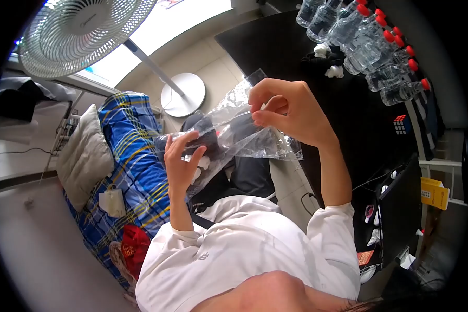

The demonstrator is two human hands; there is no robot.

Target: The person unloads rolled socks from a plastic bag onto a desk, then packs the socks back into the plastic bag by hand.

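A large, crumpled clear plastic bag (234, 130) stretches between my two hands, above my lap. My left hand (179, 164) grips the bag's left part, thumb apart from the fingers. Close by its thumb is a bunched white item (202, 165); whether it lies inside the bag or behind it I cannot tell. My right hand (296, 112) is raised at the bag's upper right, with thumb and fingers pinched together at the film. A small white bit shows between those fingers, too small to name.
On my right, a dark table (275, 47) bears clear bottles (359, 57) with red caps, black and white bundles (330, 62), a puzzle cube (400, 125) and a monitor (400, 213). A standing fan (184, 96) is ahead; a plaid-covered bed (135, 156) with a pillow (86, 158) lies left.
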